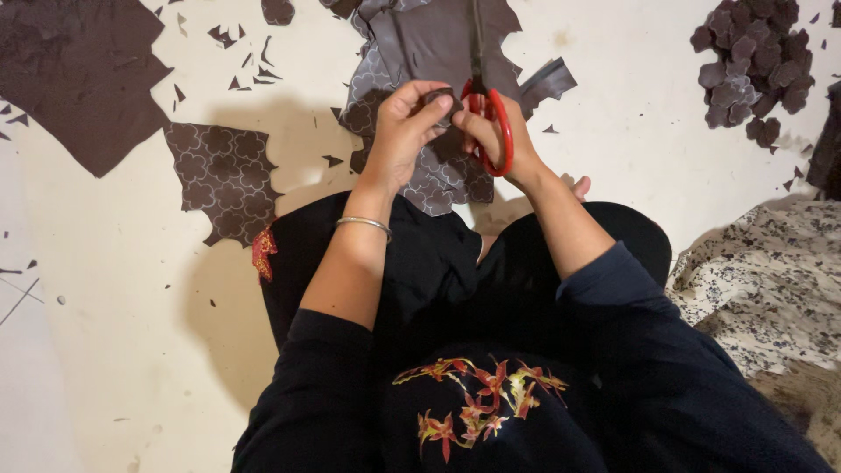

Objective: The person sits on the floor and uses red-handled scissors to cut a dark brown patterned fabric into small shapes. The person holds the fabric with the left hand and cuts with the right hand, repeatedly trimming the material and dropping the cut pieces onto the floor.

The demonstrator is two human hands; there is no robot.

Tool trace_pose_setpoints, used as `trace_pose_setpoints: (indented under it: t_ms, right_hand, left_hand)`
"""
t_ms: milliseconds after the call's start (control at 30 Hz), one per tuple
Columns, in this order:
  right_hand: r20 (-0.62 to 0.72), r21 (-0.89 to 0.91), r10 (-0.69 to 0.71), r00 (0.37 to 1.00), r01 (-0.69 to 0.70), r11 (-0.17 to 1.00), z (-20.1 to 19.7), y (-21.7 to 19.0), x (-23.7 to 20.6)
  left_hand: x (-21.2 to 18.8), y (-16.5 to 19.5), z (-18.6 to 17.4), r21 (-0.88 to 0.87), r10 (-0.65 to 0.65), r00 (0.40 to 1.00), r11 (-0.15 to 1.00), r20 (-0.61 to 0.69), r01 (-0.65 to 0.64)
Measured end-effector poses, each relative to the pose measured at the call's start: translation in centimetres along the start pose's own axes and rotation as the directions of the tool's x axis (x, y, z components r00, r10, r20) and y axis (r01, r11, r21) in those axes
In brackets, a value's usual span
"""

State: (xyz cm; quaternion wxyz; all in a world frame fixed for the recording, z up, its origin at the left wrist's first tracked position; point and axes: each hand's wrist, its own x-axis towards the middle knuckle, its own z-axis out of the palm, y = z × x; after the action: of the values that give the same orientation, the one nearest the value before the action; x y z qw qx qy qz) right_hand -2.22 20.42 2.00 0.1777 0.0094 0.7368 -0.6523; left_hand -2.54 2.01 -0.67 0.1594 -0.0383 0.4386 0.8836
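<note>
No containers in view; loose goods lie straight on the floor.

Heap of cut-out dark brown flower-shaped leather pieces (752, 63), upper right, piled loosely, a few strays at its edge.

Left hand (405, 131) pinches a small dark brown leather piece (445, 98) between thumb and fingertips, fingers closed on it, held above the lap. A thin silver bangle (363, 224) sits on that wrist. Right hand (495, 131) is threaded through the red loop handles of a pair of scissors (491, 118); dark blades point away from the person and meet the held piece. How far the blades stand apart cannot be told.

Under the hands: a larger brown leather sheet marked with pale flower outlines (420, 79), draped from the top edge down to the knees. A second patterned sheet (221, 175), jagged at its edges, lies flat to the left, just beside the person's knee. A plain dark brown sheet (74, 74) fills the upper left corner.

Floor (114, 333): cream, scuffed, strewn with small dark offcuts (236, 44), thickest near the top centre.

Person is seated, in black clothing with a red and yellow floral embroidery at the front. Cream cloth printed with small dark sprigs (771, 280) lies bunched at the right.

No labels or signs seen.
</note>
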Motion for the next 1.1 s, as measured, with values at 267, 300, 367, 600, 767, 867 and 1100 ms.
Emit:
trace_pose_setpoints:
  t_ms: [267,300,367,600,767,867,1100]
  right_hand:
    - [0.163,-0.198,0.078,0.984,-0.045,0.979,-0.8,0.1,0.2]
    - [0.184,-0.222,0.053,0.982,-0.011,0.975,-0.8,0.0,0.1]
    - [0.227,-0.269,0.005,0.974,0.058,0.962,-1.0,-0.2,-0.1]
    - [0.266,-0.390,0.024,0.964,0.085,0.917,-0.7,-0.8,-0.6]
    - [0.300,-0.381,0.002,0.954,0.118,0.917,-0.6,-0.9,-0.5]
    - [0.306,-0.373,0.028,0.952,0.093,0.923,-0.7,-0.8,-0.6]
    - [0.371,-0.307,0.011,0.929,0.111,0.945,-0.9,-0.8,-0.4]
  left_hand:
    - [0.6,0.7,-1.0,-0.006,0.063,0.986,0.998,-0.151,-0.064]
    - [0.5,0.7,-1.1,0.009,0.081,0.985,0.997,-0.153,-0.081]
    - [0.5,0.7,-1.0,0.021,0.126,0.981,0.992,-0.149,-0.124]
    - [0.3,0.9,-0.3,0.182,0.258,0.945,0.958,-0.199,-0.223]
    - [0.2,1.4,0.1,0.161,0.239,0.945,0.965,-0.223,-0.205]
    - [0.2,1.6,0.2,0.159,0.234,0.944,0.967,-0.232,-0.201]
    - [0.0,2.0,0.4,0.144,0.227,0.949,0.969,-0.218,-0.199]
